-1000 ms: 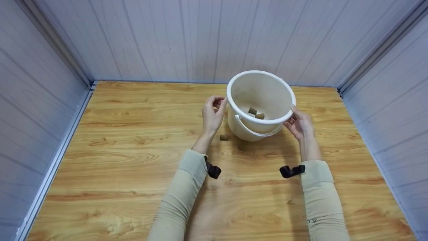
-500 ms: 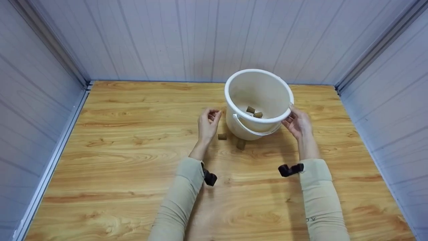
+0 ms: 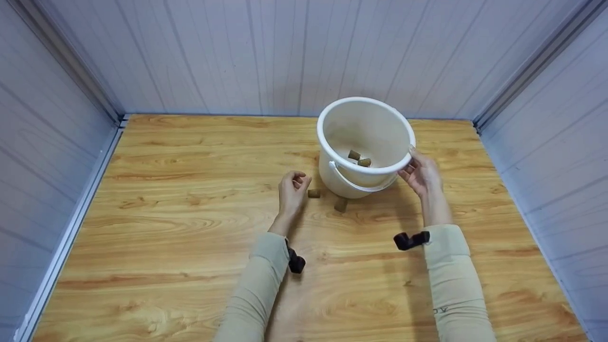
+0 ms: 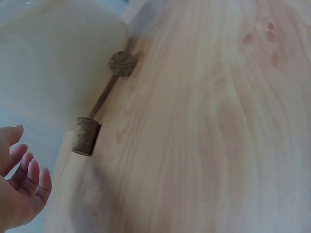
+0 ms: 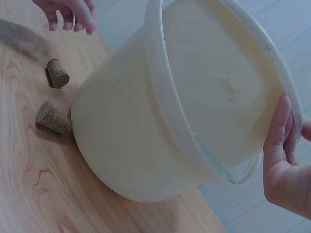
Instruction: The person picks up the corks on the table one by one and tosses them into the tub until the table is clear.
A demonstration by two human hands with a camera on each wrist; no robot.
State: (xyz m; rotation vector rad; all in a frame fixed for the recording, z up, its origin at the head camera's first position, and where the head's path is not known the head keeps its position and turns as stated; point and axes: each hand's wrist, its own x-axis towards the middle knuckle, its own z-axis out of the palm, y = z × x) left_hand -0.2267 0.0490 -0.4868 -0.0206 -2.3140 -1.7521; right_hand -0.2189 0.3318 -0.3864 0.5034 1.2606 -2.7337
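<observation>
A white plastic bucket [image 3: 337,178] stands on the wooden board, its handle hanging at the front. With thumb and fingers my right hand [image 3: 422,175] grips the rim's right side; the right wrist view shows the thumb inside the rim. My left hand [image 3: 292,192] hovers left of the bucket, fingers loosely curled around nothing. Just right of its fingertips lies a cork [image 3: 314,193] on its side. Another cork [image 3: 340,205] lies in front of the bucket's base, also seen in the right wrist view. Inside the bucket, two corks [image 3: 354,155] show near the bottom.
The wood-grain board [image 3: 166,228] is enclosed by a back panel [image 3: 213,57] and side panels. The bucket stands near the back panel. A small black camera mount [image 3: 295,261] sticks out from the left cuff, another [image 3: 411,241] from the right cuff.
My left hand has left the bucket's rim and come down toward the cork at its left. A cork in front of the base now shows plainly. My right hand keeps its grip.
</observation>
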